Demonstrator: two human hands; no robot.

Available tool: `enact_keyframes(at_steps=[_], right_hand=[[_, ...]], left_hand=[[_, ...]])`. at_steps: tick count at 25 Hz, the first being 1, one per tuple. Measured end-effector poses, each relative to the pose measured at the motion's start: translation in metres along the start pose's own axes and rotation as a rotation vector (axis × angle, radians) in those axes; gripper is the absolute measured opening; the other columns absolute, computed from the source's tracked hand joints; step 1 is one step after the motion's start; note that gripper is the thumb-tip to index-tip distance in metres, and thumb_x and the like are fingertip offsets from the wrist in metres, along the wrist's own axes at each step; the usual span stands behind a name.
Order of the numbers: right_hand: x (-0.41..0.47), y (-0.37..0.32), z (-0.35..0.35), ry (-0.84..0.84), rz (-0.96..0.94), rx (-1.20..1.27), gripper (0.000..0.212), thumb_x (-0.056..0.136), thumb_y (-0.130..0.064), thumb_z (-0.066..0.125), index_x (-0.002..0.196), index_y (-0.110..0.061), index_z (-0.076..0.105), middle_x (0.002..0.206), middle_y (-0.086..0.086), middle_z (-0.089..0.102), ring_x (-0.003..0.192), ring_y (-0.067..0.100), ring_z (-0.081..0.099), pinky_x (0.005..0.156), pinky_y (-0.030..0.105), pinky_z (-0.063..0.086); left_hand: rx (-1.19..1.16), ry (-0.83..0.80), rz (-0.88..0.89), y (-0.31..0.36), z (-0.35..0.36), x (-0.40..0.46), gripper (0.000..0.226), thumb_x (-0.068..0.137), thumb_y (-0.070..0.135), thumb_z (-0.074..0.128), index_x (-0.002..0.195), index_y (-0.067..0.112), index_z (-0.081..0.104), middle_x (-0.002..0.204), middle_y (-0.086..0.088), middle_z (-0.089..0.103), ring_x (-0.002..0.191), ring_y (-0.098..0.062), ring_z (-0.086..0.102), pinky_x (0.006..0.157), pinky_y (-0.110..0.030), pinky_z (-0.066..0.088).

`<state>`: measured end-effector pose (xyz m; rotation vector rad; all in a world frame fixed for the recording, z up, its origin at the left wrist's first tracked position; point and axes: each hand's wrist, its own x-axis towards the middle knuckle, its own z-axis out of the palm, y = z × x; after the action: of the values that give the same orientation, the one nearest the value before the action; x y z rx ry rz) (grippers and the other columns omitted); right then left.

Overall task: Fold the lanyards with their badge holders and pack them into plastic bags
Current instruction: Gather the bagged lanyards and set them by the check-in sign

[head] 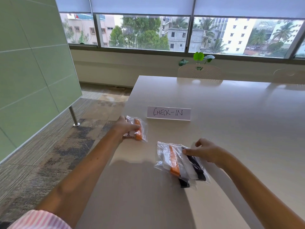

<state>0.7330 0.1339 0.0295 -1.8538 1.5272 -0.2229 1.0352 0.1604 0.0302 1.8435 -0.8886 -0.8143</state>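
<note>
Two clear plastic bags lie on the white table (pixel 231 129). The far-left bag (pixel 140 129) holds a folded lanyard with an orange part and sits near the table's left edge; my left hand (pixel 127 127) grips its left side. The nearer bag (pixel 179 164) holds an orange piece, a white badge holder and black lanyard straps, with a black strap end sticking out at its near end. My right hand (pixel 208 152) rests on this bag's right top, thumb and fingers pinching the plastic.
A white "CHECK-IN" sign (pixel 169 113) stands just beyond the two bags. Two white chairs (pixel 198 71) are pushed in at the table's far side. The table's left edge drops to carpeted floor, with a green partition panel (pixel 33 71) on the left.
</note>
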Motion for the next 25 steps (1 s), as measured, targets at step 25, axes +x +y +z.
enact_keyframes(at_steps=[25], right_hand=[[-0.005,0.0,-0.029,-0.164,0.169,0.726,0.019,0.077,-0.011,0.073,0.088,0.004,0.067,0.056,0.008,0.065,0.039,0.011,0.055,0.036,0.017,0.045]], left_hand=[[0.618,-0.382,0.598,-0.022,0.066,-0.102,0.078,0.075,0.075,0.033,0.139,0.03,0.033,0.126,0.008,0.054,0.119,-0.015,0.045,0.091,-0.04,0.026]])
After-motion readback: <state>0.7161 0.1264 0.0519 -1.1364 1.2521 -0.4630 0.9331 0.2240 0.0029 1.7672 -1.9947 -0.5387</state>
